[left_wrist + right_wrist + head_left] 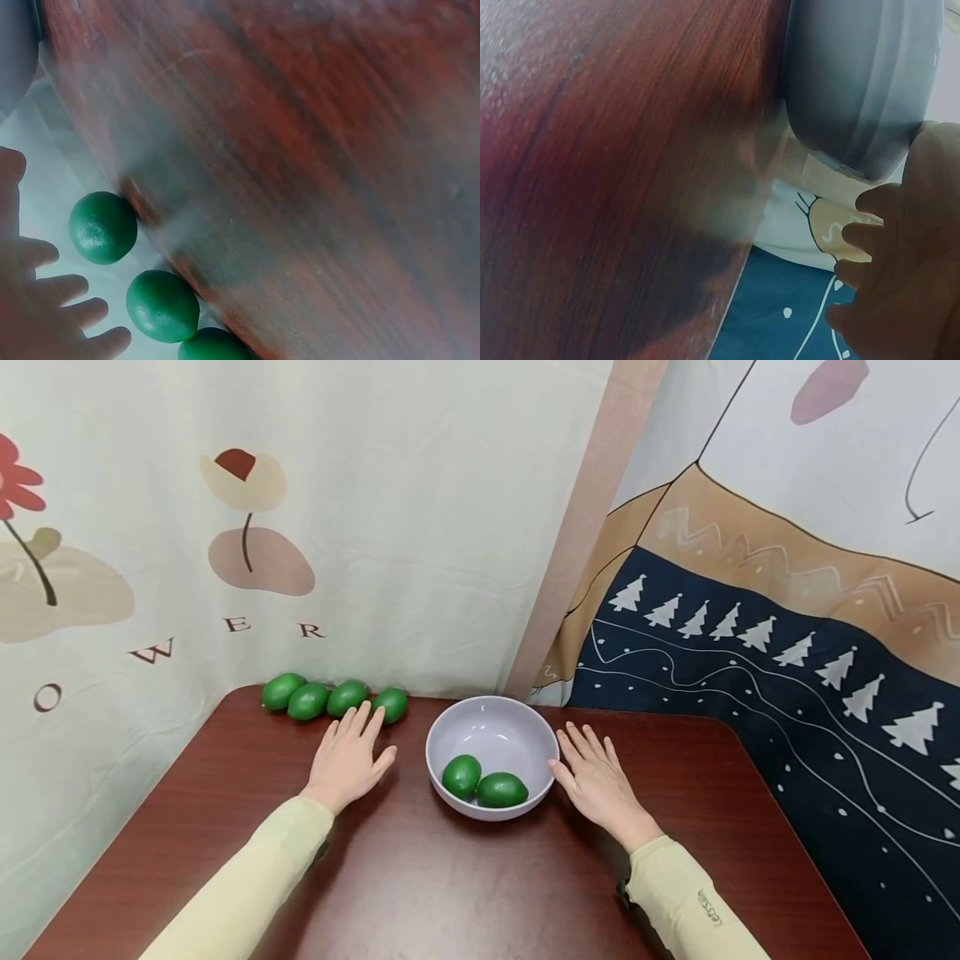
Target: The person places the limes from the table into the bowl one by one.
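Observation:
A pale lavender bowl [491,727] stands on the table with two green limes inside, one upright-looking lime [461,776] and one lying lime [502,790]. Several more limes [308,701] sit in a row along the back left edge. My left hand [347,760] is stretched out toward that row, fingers extended, its fingertips overlapping the limes nearest the bowl in the head view. In the left wrist view its spread fingers show beside a lime [103,227], holding nothing. My right hand [597,781] has its fingers extended at the bowl's right side, thumb right at the rim.
The dark red wooden table [420,893] ends at the back against a light curtain [405,527] printed with flowers and letters. On the right hangs a navy cloth [720,677] with white trees. Both forearms reach in from the front in pale yellow-green sleeves [247,877].

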Motion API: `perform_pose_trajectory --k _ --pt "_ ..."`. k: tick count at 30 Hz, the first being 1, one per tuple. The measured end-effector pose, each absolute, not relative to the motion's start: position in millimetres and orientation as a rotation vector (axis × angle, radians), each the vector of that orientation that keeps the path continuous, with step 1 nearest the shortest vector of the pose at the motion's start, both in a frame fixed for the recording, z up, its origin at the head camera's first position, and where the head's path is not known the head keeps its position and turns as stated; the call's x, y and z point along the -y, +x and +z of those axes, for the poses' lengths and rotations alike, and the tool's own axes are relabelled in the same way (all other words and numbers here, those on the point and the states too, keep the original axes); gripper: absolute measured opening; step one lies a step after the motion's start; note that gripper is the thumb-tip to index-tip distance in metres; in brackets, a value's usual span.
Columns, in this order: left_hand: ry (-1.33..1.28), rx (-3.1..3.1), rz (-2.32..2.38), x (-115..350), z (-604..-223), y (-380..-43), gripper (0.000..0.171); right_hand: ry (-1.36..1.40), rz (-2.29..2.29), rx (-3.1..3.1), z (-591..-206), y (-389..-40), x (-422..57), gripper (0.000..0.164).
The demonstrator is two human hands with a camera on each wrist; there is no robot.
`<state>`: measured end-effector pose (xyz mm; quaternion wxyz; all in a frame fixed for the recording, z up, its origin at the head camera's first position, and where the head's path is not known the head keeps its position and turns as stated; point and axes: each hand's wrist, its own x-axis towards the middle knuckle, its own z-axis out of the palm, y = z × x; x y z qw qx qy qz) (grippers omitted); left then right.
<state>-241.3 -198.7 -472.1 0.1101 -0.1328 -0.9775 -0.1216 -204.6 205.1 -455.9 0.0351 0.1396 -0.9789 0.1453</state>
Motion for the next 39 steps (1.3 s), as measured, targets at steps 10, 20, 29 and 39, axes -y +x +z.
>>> perform_pose_trajectory --k 10,20,29,39 --pt "-0.398 2.875 -0.373 199.3 -473.7 -253.9 0.071 0.423 0.433 3.000 -456.6 -206.0 -205.2 0.066" --pt "-0.406 2.863 -0.412 194.3 -471.6 -265.4 0.068 0.411 0.436 3.002 -457.0 -205.4 -204.4 0.066" --pt "-0.413 2.874 -0.449 187.4 -467.5 -279.0 0.069 0.414 0.445 2.992 -456.4 -204.4 -205.1 0.066" --pt "-0.429 2.871 -0.432 185.8 -464.0 -288.3 0.067 0.414 0.430 2.996 -454.5 -203.9 -205.0 0.066"
